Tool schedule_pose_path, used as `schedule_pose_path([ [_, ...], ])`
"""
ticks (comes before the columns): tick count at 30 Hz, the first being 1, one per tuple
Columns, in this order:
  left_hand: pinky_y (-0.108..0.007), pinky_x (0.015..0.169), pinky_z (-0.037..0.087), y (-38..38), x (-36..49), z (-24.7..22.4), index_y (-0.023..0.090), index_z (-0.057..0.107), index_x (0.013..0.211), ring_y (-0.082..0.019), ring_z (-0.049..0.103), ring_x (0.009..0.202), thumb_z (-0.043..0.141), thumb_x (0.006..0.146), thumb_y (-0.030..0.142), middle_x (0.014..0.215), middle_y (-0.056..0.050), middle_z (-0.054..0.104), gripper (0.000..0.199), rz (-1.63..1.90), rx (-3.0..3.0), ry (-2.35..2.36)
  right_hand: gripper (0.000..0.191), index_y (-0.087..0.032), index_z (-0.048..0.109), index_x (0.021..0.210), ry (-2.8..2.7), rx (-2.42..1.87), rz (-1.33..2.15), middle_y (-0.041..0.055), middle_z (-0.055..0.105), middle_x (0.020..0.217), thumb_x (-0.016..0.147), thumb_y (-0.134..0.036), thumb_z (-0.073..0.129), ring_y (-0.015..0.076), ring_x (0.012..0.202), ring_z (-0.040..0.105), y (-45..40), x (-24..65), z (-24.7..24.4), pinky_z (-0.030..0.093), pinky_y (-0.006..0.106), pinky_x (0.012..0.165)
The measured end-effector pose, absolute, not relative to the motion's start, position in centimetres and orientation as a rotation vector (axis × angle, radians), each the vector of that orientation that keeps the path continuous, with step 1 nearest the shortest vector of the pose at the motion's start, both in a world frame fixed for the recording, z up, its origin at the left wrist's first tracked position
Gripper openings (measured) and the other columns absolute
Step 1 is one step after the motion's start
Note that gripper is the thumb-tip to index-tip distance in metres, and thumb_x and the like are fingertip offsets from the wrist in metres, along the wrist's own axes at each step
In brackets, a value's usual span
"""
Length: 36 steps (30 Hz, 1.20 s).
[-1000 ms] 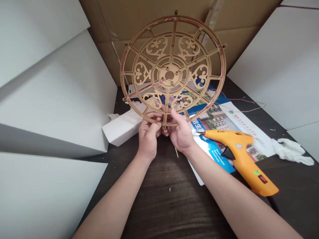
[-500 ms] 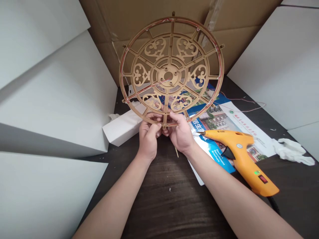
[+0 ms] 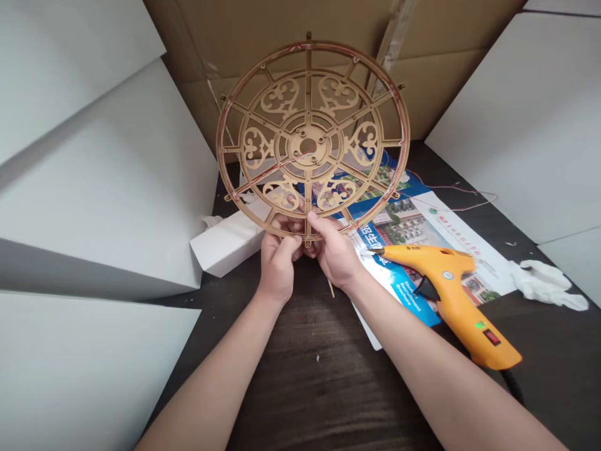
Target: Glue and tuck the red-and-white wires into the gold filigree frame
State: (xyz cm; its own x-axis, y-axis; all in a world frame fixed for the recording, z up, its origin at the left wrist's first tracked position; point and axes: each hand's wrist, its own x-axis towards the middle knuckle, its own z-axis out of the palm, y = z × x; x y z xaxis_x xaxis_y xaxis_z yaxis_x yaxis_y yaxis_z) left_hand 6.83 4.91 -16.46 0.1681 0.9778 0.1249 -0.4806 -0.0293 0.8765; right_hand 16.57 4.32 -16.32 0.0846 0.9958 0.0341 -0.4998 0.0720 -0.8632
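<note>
A round gold openwork frame [image 3: 308, 128] with scroll patterns stands tilted up in front of me, held at its bottom rim. Red and white wire runs inside its outer ring and along one spoke to the hub. My left hand [image 3: 279, 263] is closed on the rim, thumb in front, just left of the bottom tab. On the other side of that tab my right hand [image 3: 335, 254] grips the frame, its thumb on the bottom spoke. Some fingers of both hands are hidden behind the frame. A thin pale stick [image 3: 331, 287] pokes out below my right hand.
An orange glue gun [image 3: 453, 288] with its green light lit lies at right, its nozzle over a printed brochure [image 3: 451, 232]. A white box [image 3: 228, 244] is at left, crumpled white tissue [image 3: 547, 285] at far right. Thin wire [image 3: 469, 190] loops behind. White panels and cardboard [image 3: 263, 25] surround the dark table.
The frame has moved slightly left and a little down in view, tilting slightly. Both hands keep their hold on its bottom rim. The surroundings shift slightly left with the camera.
</note>
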Motion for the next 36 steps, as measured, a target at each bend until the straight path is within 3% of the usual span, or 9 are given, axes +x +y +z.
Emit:
schedule_pose_path([
  [8,-0.024,0.047,0.037,4.96,6.84,-16.40,0.019,0.059,0.091,-0.009,0.051,0.054,0.066,0.075,0.024,0.076,0.002,0.055,0.019,1.335,0.931,0.635,0.040,-0.018,0.068,0.077,-0.846,-0.823,1.322,-0.0029,0.051,0.062,0.082,-0.056,0.075,0.0056,0.048,0.039,4.27,16.50,-16.08,0.029,0.020,0.043],
  [15,-0.022,0.050,0.042,4.80,6.82,-16.25,0.018,0.060,0.093,-0.008,0.051,0.055,0.067,0.077,0.022,0.073,0.003,0.055,0.017,1.319,0.934,0.590,0.039,-0.020,0.070,0.087,-0.926,-0.826,1.287,-0.0050,0.041,0.058,0.087,-0.059,0.071,0.0070,0.049,0.035,4.23,16.47,-16.42,0.028,0.021,0.043],
  [26,-0.019,0.048,0.042,4.84,6.89,-16.38,0.018,0.060,0.094,-0.007,0.054,0.054,0.069,0.080,0.021,0.073,0.003,0.059,0.017,1.339,0.991,0.557,0.047,-0.018,0.064,0.075,-0.904,-0.847,1.291,-0.0046,0.041,0.056,0.084,-0.063,0.072,0.0065,0.047,0.035,4.13,16.38,-16.16,0.027,0.021,0.042],
  [36,-0.018,0.049,0.046,4.71,6.88,-16.18,0.018,0.062,0.096,-0.006,0.056,0.055,0.071,0.080,0.017,0.076,0.003,0.061,0.018,1.341,0.979,0.496,0.041,-0.020,0.069,0.095,-0.903,-0.809,1.286,-0.0049,0.042,0.063,0.088,-0.061,0.068,0.0056,0.049,0.032,4.30,16.34,-16.37,0.026,0.020,0.043],
])
